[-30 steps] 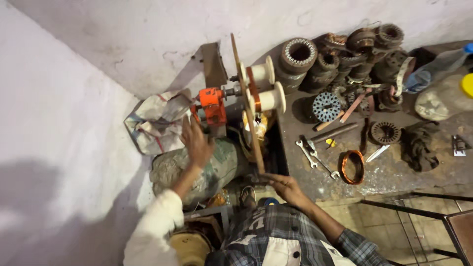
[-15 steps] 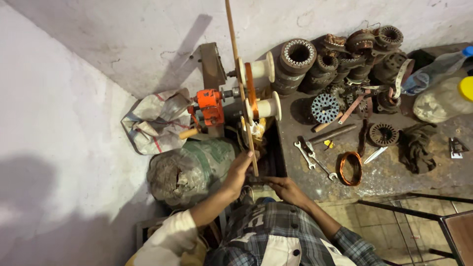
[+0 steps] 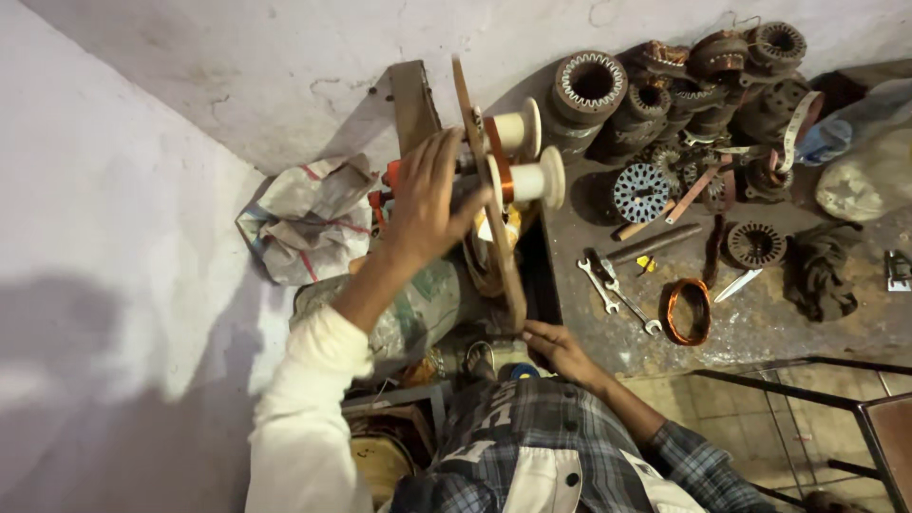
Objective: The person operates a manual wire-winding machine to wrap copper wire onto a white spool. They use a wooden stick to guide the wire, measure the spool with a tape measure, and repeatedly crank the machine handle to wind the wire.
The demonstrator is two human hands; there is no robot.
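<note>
I see the winding frame [image 3: 489, 190] standing upright, just left of the bench [image 3: 760, 313]. Left hand [image 3: 427, 204] lies spread and loose against its upper part, beside the spools [image 3: 532, 180]. Right hand [image 3: 560, 347] pinches the frame's foot. I judge it stiff and top-heavy; best held low, clear of the fragile copper wire [image 3: 504, 171].

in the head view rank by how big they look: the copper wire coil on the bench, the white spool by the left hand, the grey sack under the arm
1. grey sack, clearly largest, though partly hidden by the arm.
2. and 3. white spool and copper wire coil look about alike; the spool sits nearer the camera, so no ranking between them.
</note>
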